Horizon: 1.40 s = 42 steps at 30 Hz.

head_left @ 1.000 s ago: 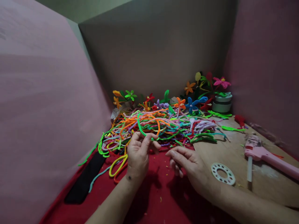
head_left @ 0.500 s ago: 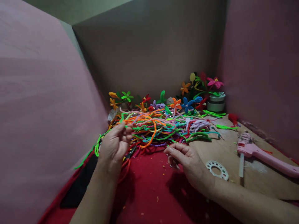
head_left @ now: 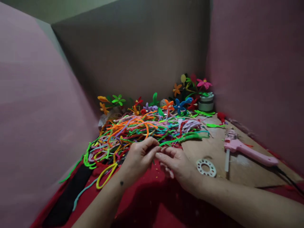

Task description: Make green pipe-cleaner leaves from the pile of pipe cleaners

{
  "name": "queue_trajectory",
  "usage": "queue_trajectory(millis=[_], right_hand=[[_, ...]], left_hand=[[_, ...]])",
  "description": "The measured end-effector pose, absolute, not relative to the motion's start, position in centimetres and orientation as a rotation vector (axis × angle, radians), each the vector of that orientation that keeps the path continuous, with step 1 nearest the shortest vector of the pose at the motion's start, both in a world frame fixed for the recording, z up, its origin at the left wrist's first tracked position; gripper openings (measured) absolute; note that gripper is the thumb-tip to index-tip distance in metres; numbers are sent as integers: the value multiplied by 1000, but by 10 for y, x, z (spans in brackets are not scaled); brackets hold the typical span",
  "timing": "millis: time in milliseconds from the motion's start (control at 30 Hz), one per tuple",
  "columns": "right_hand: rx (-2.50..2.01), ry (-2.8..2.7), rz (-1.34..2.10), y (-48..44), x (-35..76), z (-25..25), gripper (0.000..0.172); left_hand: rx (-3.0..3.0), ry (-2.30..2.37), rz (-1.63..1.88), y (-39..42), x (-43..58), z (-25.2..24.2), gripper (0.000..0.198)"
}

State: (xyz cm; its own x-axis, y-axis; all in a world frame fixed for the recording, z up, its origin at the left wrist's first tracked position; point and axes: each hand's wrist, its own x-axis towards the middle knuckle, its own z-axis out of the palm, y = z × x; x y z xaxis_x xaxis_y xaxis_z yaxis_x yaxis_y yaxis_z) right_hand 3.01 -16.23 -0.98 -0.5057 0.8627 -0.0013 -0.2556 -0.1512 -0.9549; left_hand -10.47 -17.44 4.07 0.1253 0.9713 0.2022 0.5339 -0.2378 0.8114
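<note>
There are 1 left hand [head_left: 142, 155] and 1 right hand [head_left: 177, 164], making 2. I count 1 pink glue gun [head_left: 253, 154], 1 glue stick [head_left: 227, 160], 1 white ring [head_left: 199, 167], 1 black cord [head_left: 289, 180], 1 black strip [head_left: 67, 195], 1 brown board [head_left: 249, 177] and 1 round pot [head_left: 206, 104]. 1 blue flower [head_left: 180, 106], 1 pink flower [head_left: 204, 83] and 1 bright green flower [head_left: 118, 100] show. The fuzzy stems [head_left: 142, 123] are too tangled to count.

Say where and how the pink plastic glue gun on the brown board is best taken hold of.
Probably around its long pink handle, coming from the near right side with the right hand: the handle stretches rightward from the gun's body, away from the pale glue stick jutting toward the person and dark bits at the far end.
</note>
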Motion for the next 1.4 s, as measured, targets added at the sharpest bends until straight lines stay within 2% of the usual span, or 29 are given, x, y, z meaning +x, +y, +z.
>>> queue_trajectory(millis=[133, 267, 533, 1000, 1133, 1400], right_hand=[[-842, -1586, 1519, -168, 30, -19, 36], [-793, -1784, 1397, -174, 31, -25, 36], [-797, -1830, 1304, -169, 30, -29, 30], [-735, -1858, 1304, -171, 30, -30, 34], [-721, -1900, 1295, -173, 29, -34, 34], [-686, -2039, 1188, -177, 28, -39, 39]], left_hand=[[1915, 1394, 826, -151, -93, 36, 12], [1818, 1476, 735, -130, -83, 21, 15], [1907, 1707, 753, -110, -73, -2, 14], [1729, 1522, 736, -115, -73, 2, 14], [1580, 1369, 913, -127, -92, 30, 14], [1695, 1806, 1556, -135, -175, 81, 12]])
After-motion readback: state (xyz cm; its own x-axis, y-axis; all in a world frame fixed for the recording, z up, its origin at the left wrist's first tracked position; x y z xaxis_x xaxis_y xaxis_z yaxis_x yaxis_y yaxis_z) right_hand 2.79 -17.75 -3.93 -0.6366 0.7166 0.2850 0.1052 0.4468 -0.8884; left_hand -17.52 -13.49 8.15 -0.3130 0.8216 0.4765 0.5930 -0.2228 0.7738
